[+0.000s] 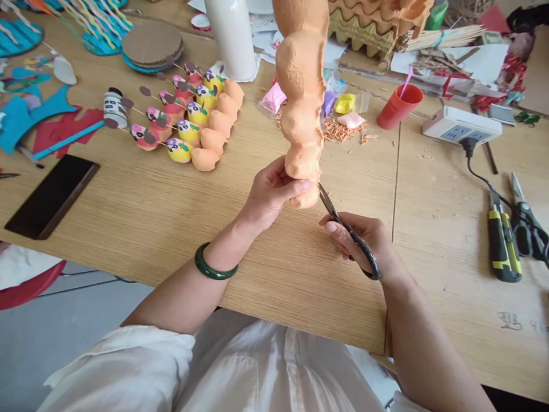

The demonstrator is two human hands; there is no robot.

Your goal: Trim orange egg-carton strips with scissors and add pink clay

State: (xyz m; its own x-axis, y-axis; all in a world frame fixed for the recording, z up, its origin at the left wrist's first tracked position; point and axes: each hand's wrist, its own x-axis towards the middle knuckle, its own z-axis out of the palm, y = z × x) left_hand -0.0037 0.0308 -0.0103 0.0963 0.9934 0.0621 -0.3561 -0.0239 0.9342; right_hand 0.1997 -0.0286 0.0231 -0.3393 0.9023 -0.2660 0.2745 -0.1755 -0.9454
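My left hand (270, 191) grips the lower end of an orange egg-carton strip (301, 114), thumb in front and fingers behind. The strip stands upright in the view, a row of rounded cups running up past the top edge. In my right hand (362, 237) is a pair of black-handled scissors (357, 237), their blades touching the strip's right edge near its lowest cups. Whether the blades are apart is hard to make out. On the table to the left, another orange strip (217, 127) lies beside rows of painted yellow and red cups (189, 130).
Orange shavings (343, 130) and small coloured clay packets lie behind the strip. A red cup (400, 106), a power strip (462, 126), yellow-black pliers (505, 243) and other scissors (526, 220) are at right. A phone (52, 196) lies left; a white bottle (231, 37) stands behind.
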